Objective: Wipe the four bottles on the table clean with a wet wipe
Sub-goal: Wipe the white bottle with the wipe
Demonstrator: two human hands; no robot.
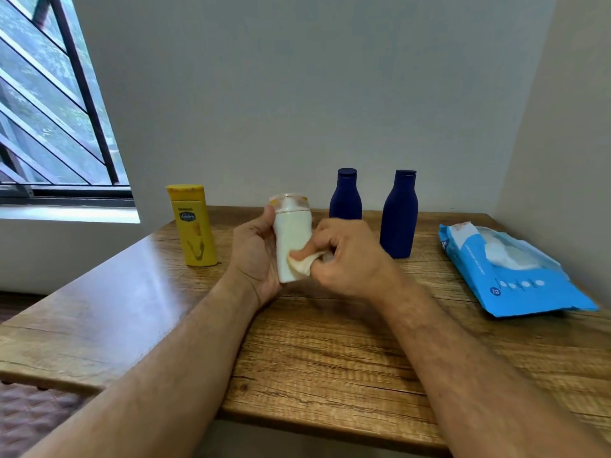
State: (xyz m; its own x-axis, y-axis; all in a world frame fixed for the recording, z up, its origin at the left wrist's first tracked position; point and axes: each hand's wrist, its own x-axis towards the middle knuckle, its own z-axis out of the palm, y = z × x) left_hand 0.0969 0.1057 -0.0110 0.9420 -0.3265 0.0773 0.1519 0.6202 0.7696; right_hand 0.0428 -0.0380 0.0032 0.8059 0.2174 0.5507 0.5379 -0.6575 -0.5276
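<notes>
My left hand grips a cream-white bottle upright above the middle of the wooden table. My right hand pinches a crumpled wet wipe against the bottle's lower right side. A yellow bottle stands to the left. Two dark blue bottles stand behind, one partly hidden by my right hand, the other further right.
An open blue pack of wet wipes lies at the table's right side with a wipe poking out. Walls close in behind and on the right. A barred window is at the left. A quilted surface lies below the table's left edge.
</notes>
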